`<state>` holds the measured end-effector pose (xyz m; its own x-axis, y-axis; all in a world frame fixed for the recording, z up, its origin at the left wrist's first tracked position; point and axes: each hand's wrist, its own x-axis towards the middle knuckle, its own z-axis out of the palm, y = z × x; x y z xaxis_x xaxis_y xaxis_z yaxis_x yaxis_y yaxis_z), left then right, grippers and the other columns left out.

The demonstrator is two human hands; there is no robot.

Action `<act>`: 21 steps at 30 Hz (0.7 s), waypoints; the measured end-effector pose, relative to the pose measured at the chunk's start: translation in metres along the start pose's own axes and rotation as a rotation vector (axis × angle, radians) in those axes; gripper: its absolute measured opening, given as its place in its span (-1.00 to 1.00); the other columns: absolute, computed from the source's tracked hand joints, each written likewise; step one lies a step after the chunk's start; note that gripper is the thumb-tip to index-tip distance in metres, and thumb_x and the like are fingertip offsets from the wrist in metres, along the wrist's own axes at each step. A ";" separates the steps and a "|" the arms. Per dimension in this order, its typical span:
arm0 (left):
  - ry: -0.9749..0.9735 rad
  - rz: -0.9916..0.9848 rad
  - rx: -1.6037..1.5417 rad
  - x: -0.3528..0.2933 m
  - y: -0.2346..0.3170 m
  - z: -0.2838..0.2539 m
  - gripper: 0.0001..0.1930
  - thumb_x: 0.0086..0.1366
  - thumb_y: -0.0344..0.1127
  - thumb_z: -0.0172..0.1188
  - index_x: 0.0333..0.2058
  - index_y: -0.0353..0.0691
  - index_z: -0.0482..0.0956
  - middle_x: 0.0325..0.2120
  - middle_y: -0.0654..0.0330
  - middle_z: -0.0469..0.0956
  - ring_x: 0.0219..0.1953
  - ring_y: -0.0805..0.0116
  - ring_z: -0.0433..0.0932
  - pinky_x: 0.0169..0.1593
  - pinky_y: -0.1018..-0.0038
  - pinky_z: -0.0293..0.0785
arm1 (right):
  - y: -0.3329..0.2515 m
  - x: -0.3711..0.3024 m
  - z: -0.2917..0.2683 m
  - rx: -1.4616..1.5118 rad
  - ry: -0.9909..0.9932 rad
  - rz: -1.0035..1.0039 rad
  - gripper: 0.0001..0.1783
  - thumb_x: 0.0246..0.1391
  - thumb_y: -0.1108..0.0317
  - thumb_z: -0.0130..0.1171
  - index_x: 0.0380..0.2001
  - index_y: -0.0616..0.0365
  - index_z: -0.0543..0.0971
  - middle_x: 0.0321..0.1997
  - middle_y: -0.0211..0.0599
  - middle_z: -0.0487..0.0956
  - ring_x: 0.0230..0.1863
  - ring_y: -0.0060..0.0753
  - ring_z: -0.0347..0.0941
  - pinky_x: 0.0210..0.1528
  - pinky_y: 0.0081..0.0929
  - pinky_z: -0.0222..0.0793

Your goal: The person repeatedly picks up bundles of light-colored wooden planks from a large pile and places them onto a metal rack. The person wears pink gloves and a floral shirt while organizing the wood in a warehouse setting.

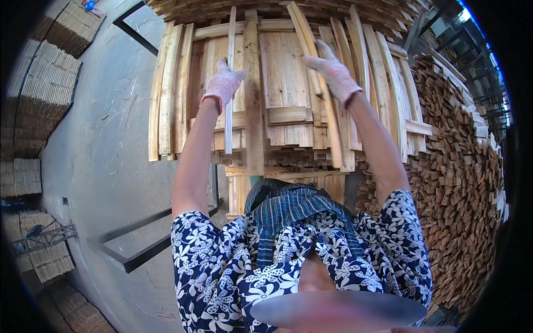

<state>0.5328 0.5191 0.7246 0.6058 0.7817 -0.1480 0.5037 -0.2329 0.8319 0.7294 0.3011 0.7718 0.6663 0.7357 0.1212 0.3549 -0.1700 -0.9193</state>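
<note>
Both hands wear pale knitted gloves with a reddish tint. My left hand (223, 84) is closed on a narrow wooden strip (229, 130), which points away from me. My right hand (335, 72) grips a longer wooden slat (331, 130), its thumb lying across the wood; the slat slants from far left to near right. Between the hands runs a darker, stained board (254, 94), its near end reaching toward my waist. Under all of these lies a layer of pale boards (286, 77) on a wood stack, with a crosspiece (288, 115) on it.
More loose slats (169, 89) line the stack's left side, others (391, 89) its right. A big heap of cut wood (455, 183) rises at the right. Black metal frames (136, 255) stand on the grey floor (111, 139) at left. Bundled wood stacks (47, 77) stand farther left.
</note>
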 end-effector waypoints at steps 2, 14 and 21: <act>0.082 0.009 0.050 -0.022 0.011 -0.018 -0.05 0.23 -0.16 0.32 0.47 -0.09 -0.05 -0.51 0.12 0.51 -0.56 0.34 0.51 -0.52 0.33 0.48 | 0.009 0.019 0.020 -0.055 -0.007 0.020 0.03 0.10 0.04 0.31 0.49 0.24 0.06 0.42 0.20 0.33 0.45 -0.02 0.25 0.45 -0.27 0.12; 0.712 0.044 0.944 -0.012 -0.070 -0.011 -0.50 0.42 -0.22 -0.01 0.32 -0.01 0.30 0.31 -0.26 0.23 0.41 -0.45 0.08 0.38 -0.36 -0.04 | 0.052 0.036 0.051 -0.783 0.067 0.210 -0.11 0.22 -0.03 0.02 0.52 -0.11 -0.04 0.33 0.40 0.27 0.27 0.36 0.40 0.28 0.09 0.34; 0.492 0.036 0.784 -0.034 0.000 -0.009 -0.51 0.39 -0.27 0.04 0.30 -0.01 0.33 0.25 -0.28 0.29 0.36 -0.42 0.18 0.34 -0.31 0.12 | 0.071 0.074 0.001 -0.729 0.082 0.168 -0.12 0.21 -0.10 -0.01 0.51 -0.14 -0.01 0.37 0.38 0.25 0.29 0.38 0.36 0.27 0.19 0.30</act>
<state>0.5068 0.4974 0.7344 0.3898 0.8821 0.2644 0.8710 -0.4464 0.2051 0.8037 0.3437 0.7149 0.7862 0.6156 0.0547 0.5696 -0.6874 -0.4505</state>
